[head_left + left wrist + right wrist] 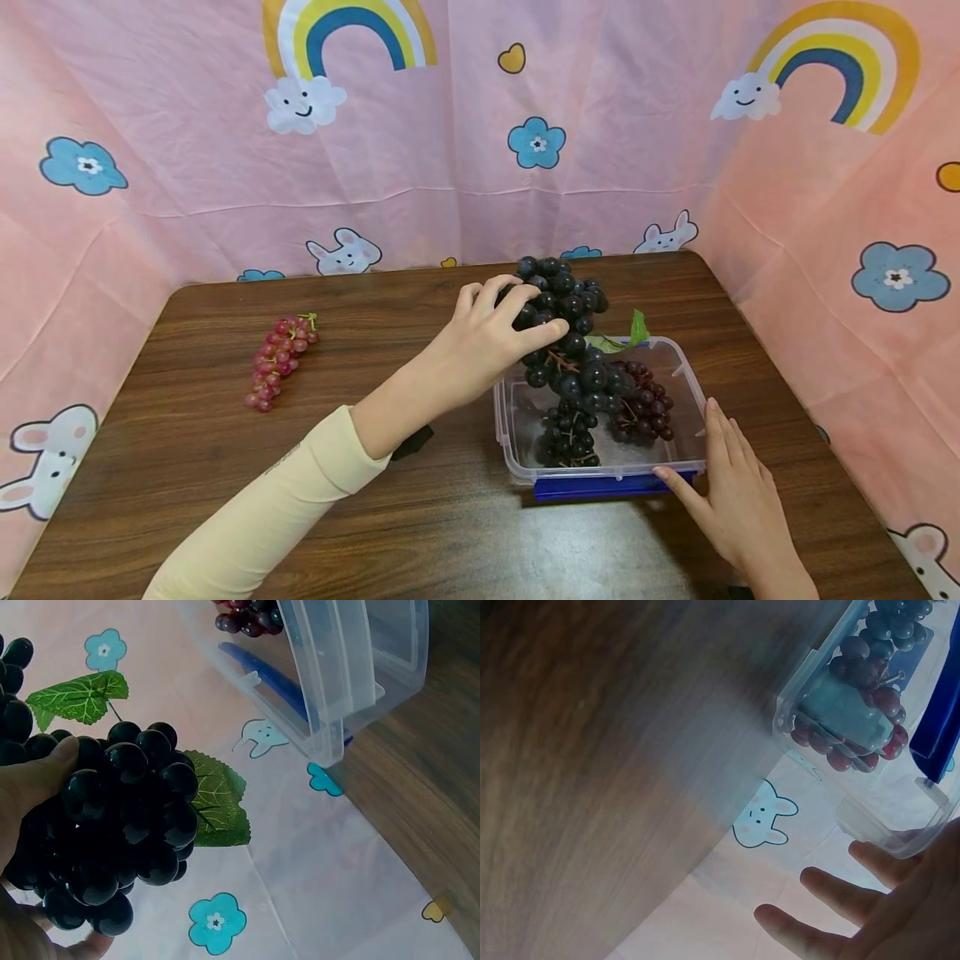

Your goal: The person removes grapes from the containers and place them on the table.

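My left hand (480,346) grips a large bunch of black grapes (566,304) over the left side of a clear plastic box (522,400). In the left wrist view, the thumb and fingers wrap round the black grapes (135,817), and green leaves (217,802) hang from the bunch. Inside the box lie a smaller black bunch (572,442) and a dark red bunch of grapes (652,408), partly hidden by the large bunch. My right hand (738,492) touches the box's front right corner, its fingers extended along the side and its thumb at the front rim.
A bunch of light red grapes (279,362) lies apart on the left of the brown wooden table (420,542). A blue latch flap (600,487) hangs at the box's front. Pink printed cloth (480,158) surrounds the table's back and sides.
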Demonstrator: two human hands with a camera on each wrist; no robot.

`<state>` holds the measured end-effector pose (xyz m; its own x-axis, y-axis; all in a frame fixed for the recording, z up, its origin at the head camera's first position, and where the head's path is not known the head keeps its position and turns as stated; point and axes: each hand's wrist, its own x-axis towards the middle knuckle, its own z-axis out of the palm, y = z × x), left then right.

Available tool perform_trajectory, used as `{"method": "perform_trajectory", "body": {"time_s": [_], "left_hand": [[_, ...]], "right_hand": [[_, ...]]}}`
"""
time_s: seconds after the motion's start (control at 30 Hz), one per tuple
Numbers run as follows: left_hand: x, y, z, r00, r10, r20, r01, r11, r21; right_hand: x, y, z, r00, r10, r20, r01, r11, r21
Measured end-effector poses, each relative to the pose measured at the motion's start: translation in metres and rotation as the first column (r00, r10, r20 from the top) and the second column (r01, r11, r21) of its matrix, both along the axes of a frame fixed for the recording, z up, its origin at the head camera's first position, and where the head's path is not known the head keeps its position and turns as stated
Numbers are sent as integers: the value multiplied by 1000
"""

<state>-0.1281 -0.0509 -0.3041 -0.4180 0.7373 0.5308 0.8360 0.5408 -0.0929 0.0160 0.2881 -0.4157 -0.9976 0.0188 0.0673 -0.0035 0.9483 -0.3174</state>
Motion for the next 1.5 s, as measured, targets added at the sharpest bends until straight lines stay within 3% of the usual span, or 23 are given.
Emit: {"method": "perform_trajectory", "body": {"time_s": [0.7, 1.03, 1.5], "left_hand": [[-9, -37, -3, 995, 80, 59, -81, 997, 17], [-12, -63, -8, 984, 145, 107, -146, 989, 5], [-18, -96, -17, 970, 220, 104, -223, 975, 16]], "right_hand": [[-1, 0, -2, 1000, -1, -12, 1, 1000, 2], [0, 0, -2, 1000, 6, -11, -5, 1000, 12], [1, -2, -2, 1000, 3, -14, -3, 1000, 14]]}}
